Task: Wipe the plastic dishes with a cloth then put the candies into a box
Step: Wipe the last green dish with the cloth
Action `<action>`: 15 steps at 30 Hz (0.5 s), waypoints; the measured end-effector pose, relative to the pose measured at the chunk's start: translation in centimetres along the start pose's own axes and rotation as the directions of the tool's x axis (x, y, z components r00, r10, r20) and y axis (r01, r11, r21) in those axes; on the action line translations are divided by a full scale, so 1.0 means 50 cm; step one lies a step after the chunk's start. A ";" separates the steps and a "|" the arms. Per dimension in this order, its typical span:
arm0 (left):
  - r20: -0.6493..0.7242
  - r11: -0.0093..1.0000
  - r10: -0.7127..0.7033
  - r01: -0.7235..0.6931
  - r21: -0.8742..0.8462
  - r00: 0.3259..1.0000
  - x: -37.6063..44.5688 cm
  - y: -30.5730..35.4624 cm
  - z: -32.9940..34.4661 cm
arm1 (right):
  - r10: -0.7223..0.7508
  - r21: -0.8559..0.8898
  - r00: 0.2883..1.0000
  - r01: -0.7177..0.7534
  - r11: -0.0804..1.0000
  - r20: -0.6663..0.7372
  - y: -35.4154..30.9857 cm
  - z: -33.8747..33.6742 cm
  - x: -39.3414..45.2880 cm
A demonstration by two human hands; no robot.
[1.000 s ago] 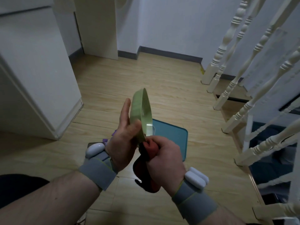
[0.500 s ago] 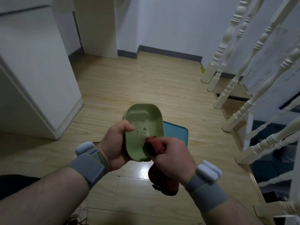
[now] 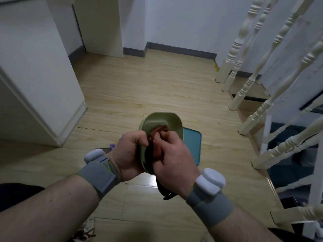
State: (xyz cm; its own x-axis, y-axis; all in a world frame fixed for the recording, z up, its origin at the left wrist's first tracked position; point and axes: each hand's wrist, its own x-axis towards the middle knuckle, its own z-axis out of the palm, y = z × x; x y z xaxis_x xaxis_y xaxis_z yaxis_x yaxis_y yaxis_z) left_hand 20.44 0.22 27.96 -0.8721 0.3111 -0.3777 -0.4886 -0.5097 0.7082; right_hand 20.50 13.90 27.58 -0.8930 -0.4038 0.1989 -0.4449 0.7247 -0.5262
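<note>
Gripping the green dish by its near-left rim, your left hand had its fingers curled round the edge, thumb hooked over the lip. Your right hand was bunched round the cloth, pressing it into the hollow of the dish; a dark tail of the same cloth hung below your right wrist. The dish was held up in front of you, above the floor, tilted so its inside faced you. It looked like smooth matte plastic, a shallow rounded oblong with a raised rim. The cloth seemed soft and crumpled, reddish where it met the dish and nearly black at its folds. What lay inside the dish beneath the cloth could not be made out.

Each wrist wore a grey fabric band carrying a glossy white pod.

Just beyond and to the right of the dish, a teal tray with rounded corners lay flat on the pale wood-grain floor, partly hidden by your hands. A scrap of something purple showed at the left hand's far edge, too small to identify. Farther right, white turned balusters rose along a staircase. On the left stood a plain white cabinet.
</note>
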 end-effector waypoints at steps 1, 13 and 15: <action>-0.004 1.000 0.009 -0.009 -0.009 1.000 -0.001 0.005 -0.007 | -0.055 -0.032 0.998 0.056 0.998 0.015 -0.005 0.001 -0.006; 0.012 0.998 0.008 -0.007 -0.058 1.000 0.009 0.009 -0.020 | 0.253 0.897 0.903 -0.399 0.192 0.348 0.008 -0.107 0.024; 0.035 0.997 -0.012 0.014 -0.078 0.999 0.009 0.004 -0.018 | 0.187 0.908 0.889 -0.415 -0.059 0.419 0.009 -0.136 0.025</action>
State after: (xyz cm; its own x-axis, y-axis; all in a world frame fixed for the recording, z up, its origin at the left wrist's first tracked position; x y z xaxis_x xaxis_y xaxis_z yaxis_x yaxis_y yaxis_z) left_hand 19.94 -0.47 27.42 -0.8648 0.3450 -0.3648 -0.5017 -0.5663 0.6539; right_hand 18.71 17.49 33.23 -0.8479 -0.4576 -0.2679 0.4595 -0.3820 -0.8018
